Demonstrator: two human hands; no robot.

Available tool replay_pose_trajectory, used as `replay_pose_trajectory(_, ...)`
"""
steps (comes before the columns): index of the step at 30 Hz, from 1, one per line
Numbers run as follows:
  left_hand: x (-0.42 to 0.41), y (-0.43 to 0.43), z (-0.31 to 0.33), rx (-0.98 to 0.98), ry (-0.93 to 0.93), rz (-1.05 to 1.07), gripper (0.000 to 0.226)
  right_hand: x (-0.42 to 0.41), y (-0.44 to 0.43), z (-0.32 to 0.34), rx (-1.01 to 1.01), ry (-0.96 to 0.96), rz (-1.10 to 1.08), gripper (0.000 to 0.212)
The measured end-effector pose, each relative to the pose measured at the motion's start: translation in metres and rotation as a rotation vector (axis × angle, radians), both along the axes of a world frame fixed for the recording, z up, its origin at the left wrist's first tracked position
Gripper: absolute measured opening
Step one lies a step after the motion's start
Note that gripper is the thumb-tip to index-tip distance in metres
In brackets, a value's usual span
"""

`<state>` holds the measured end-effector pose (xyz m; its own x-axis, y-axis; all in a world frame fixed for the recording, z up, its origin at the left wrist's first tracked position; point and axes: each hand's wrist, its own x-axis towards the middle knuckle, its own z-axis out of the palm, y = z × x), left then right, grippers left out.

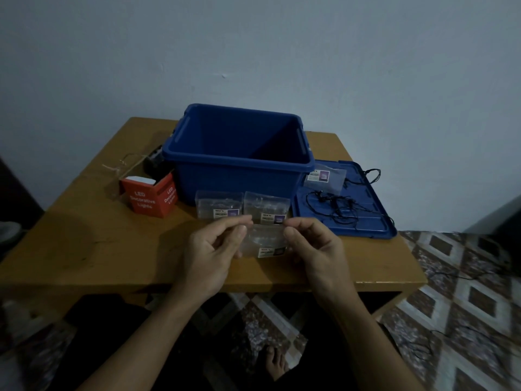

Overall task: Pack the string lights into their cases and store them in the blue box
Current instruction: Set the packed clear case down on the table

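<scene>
My left hand [214, 249] and my right hand [313, 244] pinch the top corners of a clear plastic case [265, 241] just above the table's front middle. Two more clear cases [219, 206] [266, 207] lie side by side in front of the open blue box [239, 165]. On the blue lid [366, 224] to the right rest a black string light [338, 206] and another clear case [324, 177]. A red LED lights carton [150, 197] stands open left of the box, with a thin wire string light [124, 163] behind it.
The wooden table [98, 249] stands against a pale wall. A dark object [153, 162] sits between the carton and the box. Patterned floor tiles [465, 306] lie to the right, with a thin cable across them. My foot [275, 362] shows under the table.
</scene>
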<state>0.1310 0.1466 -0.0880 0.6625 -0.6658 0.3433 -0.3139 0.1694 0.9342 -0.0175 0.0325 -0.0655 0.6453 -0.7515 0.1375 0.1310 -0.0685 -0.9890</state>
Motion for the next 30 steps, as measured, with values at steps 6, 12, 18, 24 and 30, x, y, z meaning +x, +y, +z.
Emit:
replay_pose_trajectory(6, 0.000, 0.001, 0.003, 0.001, 0.035, -0.010, 0.018, 0.001, 0.000, -0.001, -0.014, 0.007, 0.005, 0.009)
replay_pose_trajectory(12, 0.000, 0.001, 0.007, 0.024, 0.075, -0.029, 0.009, 0.001, 0.000, 0.001, -0.020, 0.055, 0.015, 0.017)
replay_pose_trajectory(18, 0.002, -0.005, 0.015, 0.131, 0.186, -0.033, 0.012, 0.007, 0.000, 0.002, -0.018, 0.108, 0.015, 0.002)
replay_pose_trajectory(24, -0.002, -0.006, 0.020, 0.168, 0.135, -0.073, 0.009, 0.008, 0.000, 0.002, -0.017, 0.152, 0.030, 0.010)
replay_pose_trajectory(30, -0.001, -0.008, 0.021, 0.199, 0.192, -0.044, 0.010, 0.007, -0.003, 0.003, -0.036, 0.202, 0.043, 0.013)
